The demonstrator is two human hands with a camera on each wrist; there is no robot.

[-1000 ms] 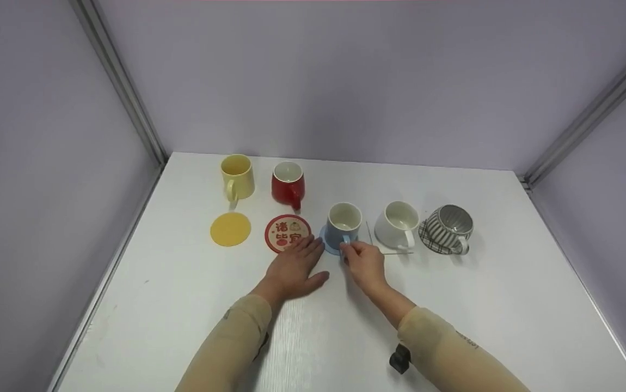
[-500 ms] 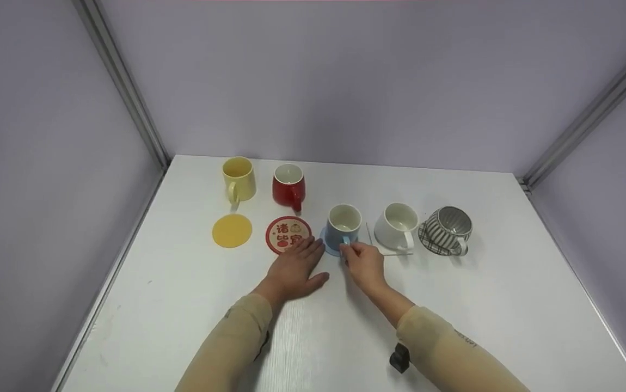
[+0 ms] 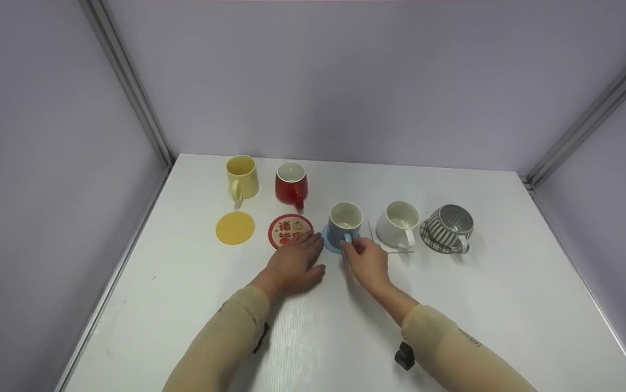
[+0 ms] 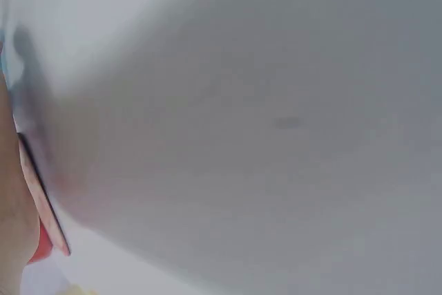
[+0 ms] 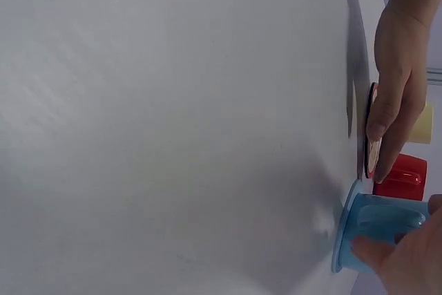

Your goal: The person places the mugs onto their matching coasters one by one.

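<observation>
A light blue mug [image 3: 337, 233] stands upright on a round blue coaster [image 3: 329, 244]. My right hand [image 3: 368, 265] pinches its handle with thumb and fingers; the right wrist view shows the same grip on the blue mug [image 5: 397, 220] from the side. My left hand [image 3: 294, 264] lies with fingers extended across the lower part of a red-rimmed round coaster [image 3: 280, 226] printed with characters. Its fingertips reach the edge of the blue coaster; I cannot tell whether they touch it. Only a sliver of the left hand [image 4: 15, 219] shows in the left wrist view.
Behind the coasters stand a yellow mug [image 3: 243, 182] and a red mug [image 3: 291, 188]. A yellow coaster [image 3: 235, 228] lies at left. To the right, a white mug [image 3: 394, 228] sits on a square white coaster, and a striped cup [image 3: 446, 228] tilts on a plaid coaster [image 3: 427, 242].
My left hand has edged forward and covers slightly more of the red-rimmed coaster. The right hand keeps hold of the handle, and the blue mug stays on its coaster. The view has shifted slightly.
</observation>
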